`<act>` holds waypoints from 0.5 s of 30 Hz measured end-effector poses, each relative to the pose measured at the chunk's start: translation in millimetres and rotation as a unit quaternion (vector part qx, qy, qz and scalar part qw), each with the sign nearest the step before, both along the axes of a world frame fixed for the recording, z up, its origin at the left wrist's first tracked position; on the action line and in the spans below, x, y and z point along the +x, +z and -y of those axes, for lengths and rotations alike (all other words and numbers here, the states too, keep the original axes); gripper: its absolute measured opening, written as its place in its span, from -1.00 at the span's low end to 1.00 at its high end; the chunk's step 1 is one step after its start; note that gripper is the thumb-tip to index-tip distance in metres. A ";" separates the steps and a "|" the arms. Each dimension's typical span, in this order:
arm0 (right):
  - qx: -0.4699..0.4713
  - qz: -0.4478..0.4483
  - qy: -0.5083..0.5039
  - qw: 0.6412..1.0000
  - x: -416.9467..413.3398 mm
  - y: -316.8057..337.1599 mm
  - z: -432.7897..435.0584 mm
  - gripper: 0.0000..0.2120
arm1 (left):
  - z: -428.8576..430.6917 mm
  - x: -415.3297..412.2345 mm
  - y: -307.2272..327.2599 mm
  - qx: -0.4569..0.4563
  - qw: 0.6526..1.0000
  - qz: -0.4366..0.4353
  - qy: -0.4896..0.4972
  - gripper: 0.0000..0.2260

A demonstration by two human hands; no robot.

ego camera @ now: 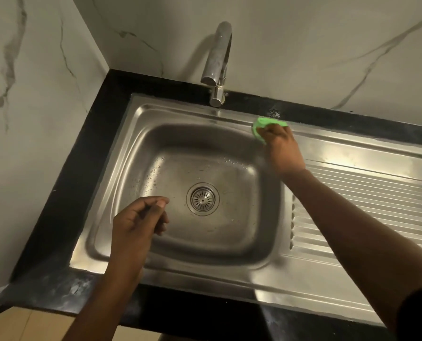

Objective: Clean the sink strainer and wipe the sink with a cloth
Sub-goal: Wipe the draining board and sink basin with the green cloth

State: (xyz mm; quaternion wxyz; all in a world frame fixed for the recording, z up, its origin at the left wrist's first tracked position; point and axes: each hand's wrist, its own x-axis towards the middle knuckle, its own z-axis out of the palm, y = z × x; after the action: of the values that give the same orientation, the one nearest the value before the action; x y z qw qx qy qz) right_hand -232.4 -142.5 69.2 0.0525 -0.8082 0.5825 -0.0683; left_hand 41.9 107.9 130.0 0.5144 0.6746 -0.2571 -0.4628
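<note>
A stainless steel sink [136,153] fills the middle of the head view, with water drops on its floor. The round metal strainer [202,199] sits in the drain at the bowl's centre. My right hand [282,148] presses a green cloth [262,125] on the sink's back rim at the bowl's far right corner. My left hand [137,221] hovers over the bowl's near left part, fingers curled loosely together, with nothing visible in it.
A chrome tap [218,62] rises behind the bowl, its spout over the back rim. A ribbed drainboard [367,207] lies to the right. Black countertop [82,173] frames the sink. Marble walls [32,94] close off the left and back.
</note>
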 end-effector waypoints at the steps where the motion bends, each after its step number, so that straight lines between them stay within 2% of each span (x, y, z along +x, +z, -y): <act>1: 0.001 -0.005 -0.022 1.000 -16.4 0.5 -0.6 -0.51 | 0.9 -0.6 1.3 -0.001 1.000 -0.004 -0.004 -0.79; 3: 0.004 -0.018 -0.055 0.998 -45.7 1.9 -3.7 -0.54 | 0.8 0.0 2.5 -0.004 1.000 -0.008 -0.010 -0.80; 6: -0.008 0.042 -0.138 0.989 -67.4 -1.1 -14.9 -0.55 | -3.4 5.8 0.5 -0.002 1.000 -0.012 -0.008 -0.82; 11: -0.030 0.140 -0.324 0.935 -9.5 -4.0 -17.3 -0.59 | -15.1 23.6 -9.9 0.010 1.000 -0.005 0.014 -0.81; 13: -0.022 0.165 -0.281 0.945 32.5 -2.0 -19.0 -0.55 | -16.4 28.1 -13.0 0.017 1.000 0.000 0.011 -0.78; 15: 0.004 0.166 -0.186 0.968 83.9 -2.3 -21.8 -0.56 | -14.5 31.0 -12.3 0.022 1.000 0.005 0.003 -0.74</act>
State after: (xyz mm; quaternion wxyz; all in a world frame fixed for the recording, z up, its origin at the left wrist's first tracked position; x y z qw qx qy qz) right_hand -148.5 -120.6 66.8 0.1377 -0.6627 0.7061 -0.2079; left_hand 72.9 122.4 117.6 0.4996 0.6886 -0.2473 -0.4638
